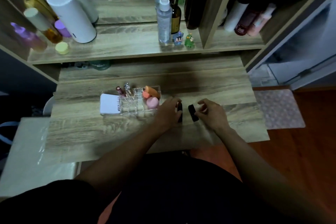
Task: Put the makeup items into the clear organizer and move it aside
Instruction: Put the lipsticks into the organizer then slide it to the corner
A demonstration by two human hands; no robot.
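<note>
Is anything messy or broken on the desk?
Nothing looks broken or spilled. Two black makeup tubes lie outside the clear organizer, by the hands, waiting to go in.

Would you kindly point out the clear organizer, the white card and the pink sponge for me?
clear organizer [133, 108]: head view, on its empty middle grid cells.
white card [109, 104]: head view, on its blank centre.
pink sponge [152, 102]: head view, on its rounded top.
</note>
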